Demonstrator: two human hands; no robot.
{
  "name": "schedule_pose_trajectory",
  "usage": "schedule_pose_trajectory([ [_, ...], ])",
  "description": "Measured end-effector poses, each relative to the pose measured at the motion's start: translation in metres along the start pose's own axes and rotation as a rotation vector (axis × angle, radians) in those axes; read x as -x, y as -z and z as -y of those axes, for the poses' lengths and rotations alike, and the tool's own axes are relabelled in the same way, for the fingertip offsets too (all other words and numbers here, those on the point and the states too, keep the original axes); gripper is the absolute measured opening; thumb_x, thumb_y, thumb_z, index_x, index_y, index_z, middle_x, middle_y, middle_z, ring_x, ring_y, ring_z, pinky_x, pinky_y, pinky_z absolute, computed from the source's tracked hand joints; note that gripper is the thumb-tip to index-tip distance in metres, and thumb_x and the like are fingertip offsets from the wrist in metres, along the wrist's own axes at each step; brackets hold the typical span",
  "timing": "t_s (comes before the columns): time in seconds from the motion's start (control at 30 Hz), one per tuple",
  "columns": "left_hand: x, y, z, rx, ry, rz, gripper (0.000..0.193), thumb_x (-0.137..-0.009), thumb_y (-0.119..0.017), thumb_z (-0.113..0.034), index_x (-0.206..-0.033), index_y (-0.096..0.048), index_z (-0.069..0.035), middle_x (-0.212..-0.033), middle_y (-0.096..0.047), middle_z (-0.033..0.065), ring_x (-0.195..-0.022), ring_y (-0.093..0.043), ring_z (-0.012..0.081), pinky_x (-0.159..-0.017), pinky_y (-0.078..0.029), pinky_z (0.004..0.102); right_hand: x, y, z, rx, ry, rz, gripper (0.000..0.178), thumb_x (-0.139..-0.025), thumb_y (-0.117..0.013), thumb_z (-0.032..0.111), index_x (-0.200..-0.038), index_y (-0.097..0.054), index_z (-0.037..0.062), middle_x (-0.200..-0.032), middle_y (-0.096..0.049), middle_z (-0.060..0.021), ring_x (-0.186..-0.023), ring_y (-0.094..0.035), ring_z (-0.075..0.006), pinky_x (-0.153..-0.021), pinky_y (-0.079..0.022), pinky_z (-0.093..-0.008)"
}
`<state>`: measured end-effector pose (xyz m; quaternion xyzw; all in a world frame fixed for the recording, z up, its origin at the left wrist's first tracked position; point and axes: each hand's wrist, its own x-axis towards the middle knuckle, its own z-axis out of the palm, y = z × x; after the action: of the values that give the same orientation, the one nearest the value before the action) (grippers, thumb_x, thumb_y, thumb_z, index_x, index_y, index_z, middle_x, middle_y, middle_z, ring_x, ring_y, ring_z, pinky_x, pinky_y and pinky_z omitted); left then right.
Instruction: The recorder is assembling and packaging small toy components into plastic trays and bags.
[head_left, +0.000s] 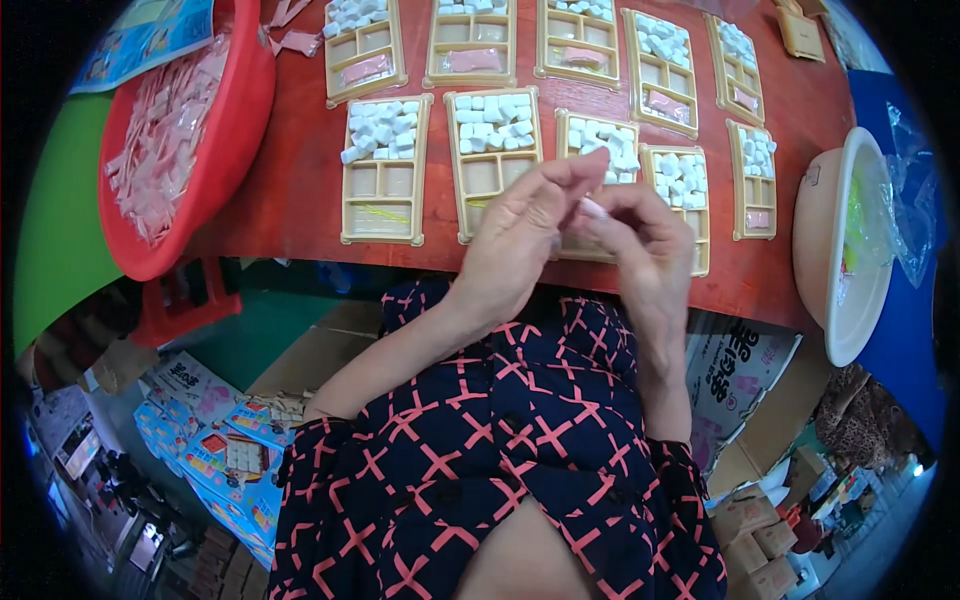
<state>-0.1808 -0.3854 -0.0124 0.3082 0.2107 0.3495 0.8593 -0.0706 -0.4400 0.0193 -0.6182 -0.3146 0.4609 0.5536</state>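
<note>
Over the front row of beige compartmented trays, my left hand (512,235) and my right hand (648,245) meet, fingertips close together. The left fingers are pressed together; the right fingers curl inward with the thumb against them. Whatever lies between the fingertips is too small or hidden to name. Under the hands sits a tray with white cubes (603,140), partly covered. To the left, a tray (365,182) holds white cubes (385,130) and thin yellow sticks (382,213). Beside it another tray (516,168) has a bit of yellow showing near my left hand.
Farther back, more trays hold white cubes and pink packets (366,68). A red basin (262,95) full of pink packets (165,140) stands left, a white basin (870,310) with clear plastic and something green at right. The red table's (290,215) near edge lies before me.
</note>
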Motion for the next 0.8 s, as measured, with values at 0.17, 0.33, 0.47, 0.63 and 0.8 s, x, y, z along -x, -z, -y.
schedule_pose_trajectory([
  [0.17,-0.007,0.022,-0.034,0.026,-0.012,-0.127,0.051,-0.093,-0.026,-0.039,-0.127,-0.033,-0.001,-0.133,-0.035,0.0178,-0.122,-0.037,0.0262,-0.101,-0.031,0.0356,0.0,0.039,-0.006,0.521,0.077,0.112,0.008,-0.077,-0.054,-0.005,-0.08,-0.06,-0.0024,-0.071,-0.054,-0.0028,-0.063,-0.05,-0.0096,-0.061,-0.041,-0.0216],
  [0.33,0.002,0.025,-0.028,-0.052,-0.104,-0.054,0.059,-0.092,-0.023,-0.047,-0.131,-0.027,-0.002,-0.136,-0.029,0.0182,-0.126,-0.031,0.0266,-0.102,-0.027,0.0361,0.0,0.018,-0.007,0.532,0.17,0.021,0.018,-0.075,-0.053,-0.006,-0.092,-0.06,-0.0017,-0.074,-0.054,-0.0036,-0.066,-0.052,-0.0099,-0.062,-0.042,-0.0216],
  [0.47,0.008,0.026,-0.018,-0.171,-0.246,0.02,0.057,-0.093,-0.025,-0.042,-0.132,-0.028,0.0,-0.138,-0.029,0.012,-0.124,-0.033,0.0175,-0.102,-0.024,0.0312,-0.01,-0.035,0.005,0.219,0.112,0.252,0.017,-0.078,-0.056,0.001,-0.094,-0.058,-0.0018,-0.077,-0.058,-0.0025,-0.068,-0.052,-0.006,-0.062,-0.041,-0.0197],
  [0.63,0.01,0.044,-0.04,-0.54,-0.507,-0.07,0.06,-0.092,-0.034,-0.041,-0.131,-0.029,0.004,-0.141,-0.021,0.0149,-0.13,-0.02,0.0254,-0.106,-0.013,0.0363,-0.024,-0.043,0.0,0.064,0.033,0.291,0.01,-0.078,-0.056,0.0,-0.088,-0.058,-0.0011,-0.079,-0.059,0.0003,-0.067,-0.05,-0.0041,-0.059,-0.04,-0.0206],
  [0.8,0.05,0.076,-0.095,-1.067,-0.748,-0.526,0.023,-0.087,-0.048,-0.012,-0.107,-0.05,0.0,-0.123,-0.043,0.0176,-0.114,-0.042,0.0248,-0.094,-0.033,0.0344,-0.026,-0.051,0.001,0.867,0.371,0.207,0.01,-0.073,-0.063,0.009,-0.081,-0.06,0.0042,-0.077,-0.056,-0.0109,-0.067,-0.056,-0.0295,-0.058,-0.044,-0.0359],
])
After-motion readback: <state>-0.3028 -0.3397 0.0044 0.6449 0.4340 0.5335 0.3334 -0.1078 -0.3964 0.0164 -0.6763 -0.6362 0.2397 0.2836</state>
